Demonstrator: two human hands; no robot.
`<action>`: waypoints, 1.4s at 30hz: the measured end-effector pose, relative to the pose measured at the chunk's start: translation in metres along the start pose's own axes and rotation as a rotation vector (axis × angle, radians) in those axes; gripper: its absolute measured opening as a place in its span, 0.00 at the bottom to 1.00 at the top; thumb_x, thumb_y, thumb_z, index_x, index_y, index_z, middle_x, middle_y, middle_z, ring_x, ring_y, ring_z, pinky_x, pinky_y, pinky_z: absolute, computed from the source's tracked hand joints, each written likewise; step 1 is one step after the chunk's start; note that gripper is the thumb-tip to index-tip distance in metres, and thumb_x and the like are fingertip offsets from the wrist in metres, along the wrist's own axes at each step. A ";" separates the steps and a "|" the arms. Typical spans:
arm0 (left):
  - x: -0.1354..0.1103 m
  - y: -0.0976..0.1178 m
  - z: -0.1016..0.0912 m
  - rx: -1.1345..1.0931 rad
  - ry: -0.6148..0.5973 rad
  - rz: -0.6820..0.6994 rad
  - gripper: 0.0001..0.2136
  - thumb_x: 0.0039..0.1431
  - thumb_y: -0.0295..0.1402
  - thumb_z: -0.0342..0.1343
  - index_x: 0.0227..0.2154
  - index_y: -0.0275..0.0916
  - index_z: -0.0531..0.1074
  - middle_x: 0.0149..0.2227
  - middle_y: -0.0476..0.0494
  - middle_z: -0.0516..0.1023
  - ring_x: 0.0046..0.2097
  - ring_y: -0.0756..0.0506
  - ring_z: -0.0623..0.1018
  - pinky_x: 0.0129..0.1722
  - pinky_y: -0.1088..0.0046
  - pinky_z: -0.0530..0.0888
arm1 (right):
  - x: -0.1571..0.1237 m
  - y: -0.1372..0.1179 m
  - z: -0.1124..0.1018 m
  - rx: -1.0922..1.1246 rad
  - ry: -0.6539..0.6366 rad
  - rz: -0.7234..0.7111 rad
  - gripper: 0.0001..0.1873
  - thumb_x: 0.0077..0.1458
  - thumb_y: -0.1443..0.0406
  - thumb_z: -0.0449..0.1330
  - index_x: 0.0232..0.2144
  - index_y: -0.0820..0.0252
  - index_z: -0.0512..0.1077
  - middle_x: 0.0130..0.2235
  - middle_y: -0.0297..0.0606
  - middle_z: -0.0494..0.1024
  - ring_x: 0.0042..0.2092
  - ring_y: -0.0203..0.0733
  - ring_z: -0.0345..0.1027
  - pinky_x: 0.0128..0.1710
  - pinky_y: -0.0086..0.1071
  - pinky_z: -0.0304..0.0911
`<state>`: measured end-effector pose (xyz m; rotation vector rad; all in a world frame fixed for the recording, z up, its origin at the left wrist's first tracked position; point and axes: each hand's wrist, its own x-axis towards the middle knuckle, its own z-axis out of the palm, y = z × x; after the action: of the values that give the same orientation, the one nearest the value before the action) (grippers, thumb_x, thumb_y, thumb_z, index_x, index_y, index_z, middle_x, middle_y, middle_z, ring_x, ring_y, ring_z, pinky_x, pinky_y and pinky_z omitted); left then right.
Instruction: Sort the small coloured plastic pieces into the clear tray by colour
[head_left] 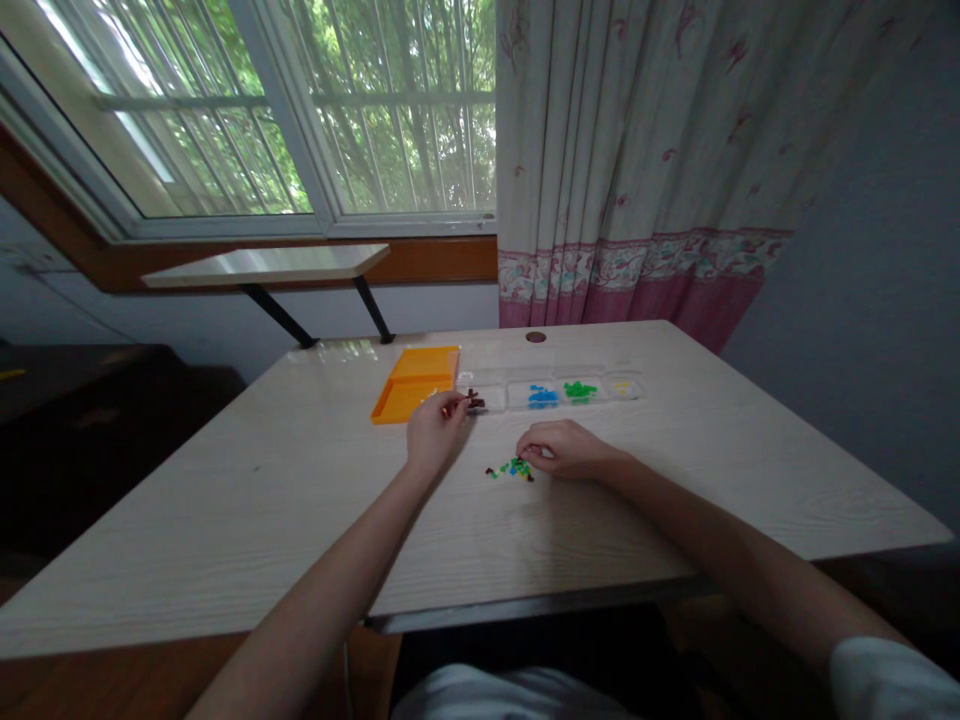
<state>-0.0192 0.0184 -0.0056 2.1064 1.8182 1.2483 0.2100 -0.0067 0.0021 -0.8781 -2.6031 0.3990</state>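
My left hand (435,432) is at the left compartment of a clear plastic tray (495,400), its fingers pinched beside the small dark brown pieces (475,401) there. Whether a piece is between those fingertips is too small to tell. Over a loose pile of small mixed pieces (514,468), green, blue, yellow and dark brown, my right hand (566,448) hovers with thumb and fingers closed together; what they hold, if anything, cannot be made out. Further along the tray lie blue pieces (543,397), green pieces (580,391) and a few yellow pieces (622,387), each colour apart.
An open orange case (411,398) lies left of the tray, with some small pale bits near my left hand. A raised shelf (270,263) on black legs stands at the table's back left. Behind the wooden table (300,520) are a window and a curtain (600,180).
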 end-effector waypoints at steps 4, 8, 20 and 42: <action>0.005 -0.002 0.001 0.154 -0.043 -0.125 0.12 0.54 0.40 0.49 0.31 0.39 0.75 0.26 0.47 0.75 0.28 0.48 0.72 0.25 0.76 0.60 | 0.001 -0.005 0.003 -0.007 0.039 -0.029 0.09 0.55 0.66 0.52 0.35 0.59 0.72 0.32 0.35 0.74 0.32 0.33 0.65 0.33 0.25 0.58; 0.007 -0.001 0.000 0.232 -0.076 -0.189 0.14 0.55 0.42 0.48 0.33 0.40 0.75 0.29 0.46 0.77 0.31 0.47 0.73 0.25 0.76 0.60 | 0.005 -0.016 0.012 -0.049 0.086 -0.131 0.11 0.56 0.63 0.52 0.40 0.57 0.71 0.36 0.37 0.72 0.36 0.34 0.65 0.35 0.26 0.58; 0.004 0.001 0.002 0.049 -0.076 -0.075 0.12 0.53 0.39 0.50 0.31 0.38 0.74 0.25 0.47 0.75 0.28 0.49 0.72 0.27 0.77 0.63 | 0.007 -0.018 0.025 -0.173 0.156 -0.211 0.10 0.54 0.61 0.55 0.36 0.56 0.73 0.35 0.37 0.70 0.37 0.36 0.62 0.36 0.29 0.57; -0.007 -0.001 0.006 -0.048 -0.216 0.234 0.10 0.54 0.37 0.50 0.32 0.38 0.73 0.20 0.51 0.70 0.22 0.53 0.68 0.23 0.80 0.62 | 0.007 -0.014 0.013 0.018 0.052 -0.114 0.07 0.52 0.68 0.55 0.33 0.60 0.71 0.36 0.38 0.70 0.40 0.36 0.63 0.42 0.29 0.60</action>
<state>-0.0155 0.0150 -0.0140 2.3750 1.4751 1.0449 0.1923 -0.0148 -0.0030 -0.7208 -2.5822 0.3628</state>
